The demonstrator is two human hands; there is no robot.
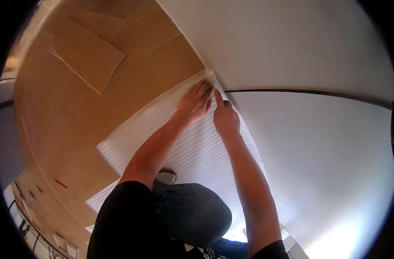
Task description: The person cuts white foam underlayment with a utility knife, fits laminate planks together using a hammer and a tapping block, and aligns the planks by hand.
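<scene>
White wall (326, 142) is filling the right half of the frame, w/ a dark seam (309, 91) running across it toward the R edge. Brown floor (67, 129) is taking up most of the L side. White ribbed sheet (192, 151) is lying on that floor thru the middle of the frame, its long R edge following the foot of the wall, its far corner ending just above center. Knee (192, 211) is hanging over the sheet at bottom center; can't tell if touching. Loose brown board (93, 60) is lying upper L.

L hand (195, 103) is lying flat near the sheet's far corner, palm down, fingers stretched out, gripping nothing visible. R hand (226, 118), just beside it on the wall side, is curling w/ index finger pointing at the corner, prob. gripping a small dark thing (227, 103); mostly hidden, can't tell what kind.

Shoe (166, 176) is peeking out below center; red stick (61, 184) is lying lower L.

Step in hand looks like working the sheet's edge along the wall. For a good job: L palm pinning the sheet w/ steady pressure, fingertips staying clear of the R hand's line, R index guiding short, even strokes, edge sitting flat w/o bunching.
</scene>
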